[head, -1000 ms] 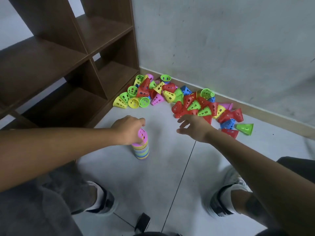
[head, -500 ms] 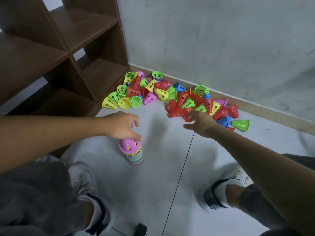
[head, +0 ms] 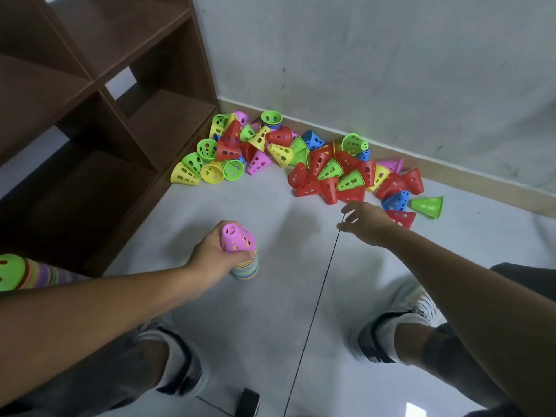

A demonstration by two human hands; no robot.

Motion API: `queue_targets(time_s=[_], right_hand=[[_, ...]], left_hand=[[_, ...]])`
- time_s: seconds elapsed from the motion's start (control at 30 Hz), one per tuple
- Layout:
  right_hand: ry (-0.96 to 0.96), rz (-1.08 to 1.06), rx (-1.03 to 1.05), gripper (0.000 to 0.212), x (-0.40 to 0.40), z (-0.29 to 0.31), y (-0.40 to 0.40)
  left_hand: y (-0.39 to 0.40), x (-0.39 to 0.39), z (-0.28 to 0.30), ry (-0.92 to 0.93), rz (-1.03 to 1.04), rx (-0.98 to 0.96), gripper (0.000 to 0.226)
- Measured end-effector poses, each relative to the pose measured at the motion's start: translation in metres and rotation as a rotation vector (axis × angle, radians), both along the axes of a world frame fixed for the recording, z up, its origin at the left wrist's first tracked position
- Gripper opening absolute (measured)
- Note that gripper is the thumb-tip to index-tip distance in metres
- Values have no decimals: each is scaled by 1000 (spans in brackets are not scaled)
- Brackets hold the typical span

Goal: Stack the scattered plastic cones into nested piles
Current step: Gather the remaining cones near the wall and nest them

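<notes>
Left hand grips half-hidden nested stack; right hand seemingly open, empty.

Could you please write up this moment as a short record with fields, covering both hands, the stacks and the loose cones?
left hand: grips the nested stack, pink cone on top
right hand: open, reaching toward the loose cones, holding nothing
second stack: at left edge, green cone on its end
loose cones: heaped along the wall by the shelf unit
surface: floor
</notes>
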State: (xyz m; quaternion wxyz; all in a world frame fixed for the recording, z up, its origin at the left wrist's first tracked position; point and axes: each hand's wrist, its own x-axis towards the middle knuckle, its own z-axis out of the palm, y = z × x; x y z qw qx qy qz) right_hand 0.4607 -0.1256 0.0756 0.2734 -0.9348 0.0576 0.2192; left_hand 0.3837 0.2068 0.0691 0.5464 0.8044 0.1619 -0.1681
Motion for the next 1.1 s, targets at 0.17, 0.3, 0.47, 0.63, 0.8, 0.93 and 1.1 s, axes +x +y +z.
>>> queue_targets(time_s=[0.17,0.3,0.47,0.63,0.8,0.93,1.1], right_hand=[[34,-86,-35,41,-5,-3,-31],[36,-141,-75,42,-5,-6,-50],[48,-165,-108,44,-3,-5,-61],[30,-156,-134,41,0,15,-68],[17,-191,-80,38,5,51,-75],[-23,-233,-84,35,9,61,-88],[-36,-297,-60,38,12,38,-116]], left_hand=[[-48,24,1,-49,30,21,67],[-83,45,5,-94,-53,48,63],[-109,68,4,-91,-126,32,57],[-137,80,-6,-138,-238,62,56],[-174,105,5,-155,-425,134,62],[-200,117,4,-170,-517,148,71],[-212,134,-2,-232,-693,143,77]])
